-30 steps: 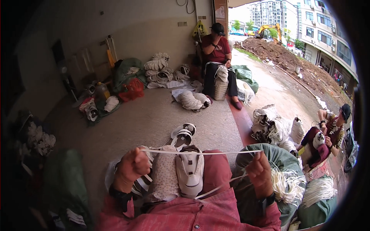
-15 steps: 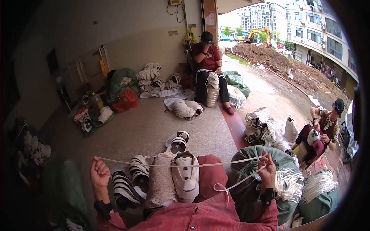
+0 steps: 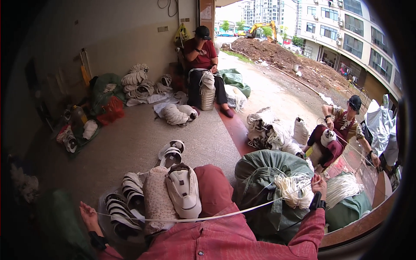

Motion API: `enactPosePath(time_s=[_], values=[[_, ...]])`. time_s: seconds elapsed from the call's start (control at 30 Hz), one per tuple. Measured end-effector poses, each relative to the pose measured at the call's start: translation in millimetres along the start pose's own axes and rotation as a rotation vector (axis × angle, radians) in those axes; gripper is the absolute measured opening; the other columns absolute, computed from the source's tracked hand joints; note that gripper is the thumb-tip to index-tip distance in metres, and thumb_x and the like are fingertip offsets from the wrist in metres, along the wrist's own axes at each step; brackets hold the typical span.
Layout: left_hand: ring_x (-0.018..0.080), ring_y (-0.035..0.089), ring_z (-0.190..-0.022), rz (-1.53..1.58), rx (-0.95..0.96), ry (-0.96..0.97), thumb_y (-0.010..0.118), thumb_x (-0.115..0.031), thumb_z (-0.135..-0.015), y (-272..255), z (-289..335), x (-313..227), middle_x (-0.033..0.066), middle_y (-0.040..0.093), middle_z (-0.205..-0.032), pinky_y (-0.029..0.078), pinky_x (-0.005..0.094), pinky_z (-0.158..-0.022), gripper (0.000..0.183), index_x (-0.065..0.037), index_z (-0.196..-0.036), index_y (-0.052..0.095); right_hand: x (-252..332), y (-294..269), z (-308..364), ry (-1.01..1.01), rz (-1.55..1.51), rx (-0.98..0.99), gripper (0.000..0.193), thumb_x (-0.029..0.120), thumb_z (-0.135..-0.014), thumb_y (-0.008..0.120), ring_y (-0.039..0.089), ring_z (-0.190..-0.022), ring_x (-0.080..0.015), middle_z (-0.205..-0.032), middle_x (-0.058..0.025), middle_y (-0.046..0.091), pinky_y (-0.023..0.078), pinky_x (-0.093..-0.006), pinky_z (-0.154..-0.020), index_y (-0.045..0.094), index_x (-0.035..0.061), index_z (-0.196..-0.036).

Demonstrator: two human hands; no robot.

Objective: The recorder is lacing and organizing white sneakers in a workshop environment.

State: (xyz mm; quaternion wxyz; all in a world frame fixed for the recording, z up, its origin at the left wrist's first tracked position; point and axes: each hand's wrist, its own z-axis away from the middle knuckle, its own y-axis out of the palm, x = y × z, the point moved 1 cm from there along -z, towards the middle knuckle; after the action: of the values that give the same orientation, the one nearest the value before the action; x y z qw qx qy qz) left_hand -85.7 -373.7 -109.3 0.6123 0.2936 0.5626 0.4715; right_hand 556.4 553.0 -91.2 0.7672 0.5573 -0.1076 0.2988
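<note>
A long flat white shoelace (image 3: 225, 215) runs between my two hands, sagging a little low across my red shirt. At the lower left, my left hand (image 3: 89, 215) has one end pinched at the fingertips. My right hand (image 3: 319, 186) is raised at the right with the other end in its fingers, in front of a bundle of white laces (image 3: 295, 190). A white shoe upper (image 3: 183, 193) rests toe toward me on my lap, between a floral-covered roll or leg (image 3: 159, 197) and my red-covered knee (image 3: 212, 184). Neither hand touches the upper.
Nested white shoe uppers (image 3: 117, 212) lie left of my lap, with more uppers (image 3: 171, 154) ahead. A green sack (image 3: 260, 190) stands at my right. One co-worker (image 3: 201, 65) sits by the wall; another (image 3: 340, 134) sits at the right, pulling a lace. Piled uppers (image 3: 271, 132) lie near them.
My hands have spread farther apart, the left going down and outward, the right outward. The lace now hangs lower. The view has shifted right, and the right co-worker has stretched an arm out.
</note>
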Motion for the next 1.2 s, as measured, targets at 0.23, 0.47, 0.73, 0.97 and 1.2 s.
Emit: enactPosePath(time_s=[0.23,0.47,0.73,0.97,1.2], values=[[0.0069,0.04,-0.043,-0.144,-0.049,0.148,0.053,-0.03,-0.097,38.3,42.7,-65.8,-0.0036,0.057,-0.068,0.025,0.0213,-0.031,0.027,-0.012,-0.114,0.064,57.6,-180.3,-121.5,-0.12,0.036,-0.046,0.013,0.01,-0.095,0.05,0.062,-0.104,-0.026,-0.098,-0.0122,0.061,0.056,-0.0395,-0.09,0.053,-0.0021,-0.097],[0.0071,0.048,-0.056,-0.508,0.322,-0.199,0.053,-0.027,-0.098,197.1,51.9,87.8,-0.0033,0.053,-0.071,0.033,0.0204,-0.039,0.029,-0.006,-0.116,0.059,-52.7,48.2,-27.5,-0.461,0.689,0.044,0.041,0.008,-0.094,0.054,0.065,-0.079,-0.0156,-0.106,-0.0093,0.064,0.056,-0.0306,-0.075,0.042,0.0034,-0.133],[0.0097,0.059,-0.088,-1.049,0.878,-0.354,0.064,-0.027,-0.09,261.1,168.4,279.9,0.003,0.064,-0.098,0.044,0.0195,-0.067,0.042,-0.005,-0.125,0.057,-340.6,242.1,228.3,-0.088,1.034,1.064,0.014,0.004,-0.092,0.059,0.065,-0.073,-0.0146,-0.09,-0.0086,0.068,0.051,-0.0246,-0.065,0.057,-0.0007,-0.104],[0.0078,0.056,-0.096,-1.209,0.983,-0.152,0.063,-0.015,-0.089,237.0,165.5,315.9,0.006,0.059,-0.121,0.045,0.0222,-0.087,0.046,-0.004,-0.132,0.051,-409.0,258.2,250.9,0.081,1.029,1.006,0.011,0.013,-0.092,0.063,0.058,-0.063,-0.0069,-0.079,-0.0024,0.066,0.045,-0.0196,-0.053,0.062,0.0029,-0.094],[0.0284,0.033,-0.136,-1.396,1.14,-0.024,0.077,-0.026,-0.074,209.5,153.2,341.6,0.0192,0.034,-0.147,0.027,0.0359,-0.112,0.093,-0.001,-0.147,0.025,-449.8,264.9,246.4,0.169,1.107,0.992,0.015,0.017,-0.093,0.062,0.057,-0.058,-0.0072,-0.074,-0.0017,0.062,0.042,-0.0215,-0.047,0.061,0.0031,-0.097]])
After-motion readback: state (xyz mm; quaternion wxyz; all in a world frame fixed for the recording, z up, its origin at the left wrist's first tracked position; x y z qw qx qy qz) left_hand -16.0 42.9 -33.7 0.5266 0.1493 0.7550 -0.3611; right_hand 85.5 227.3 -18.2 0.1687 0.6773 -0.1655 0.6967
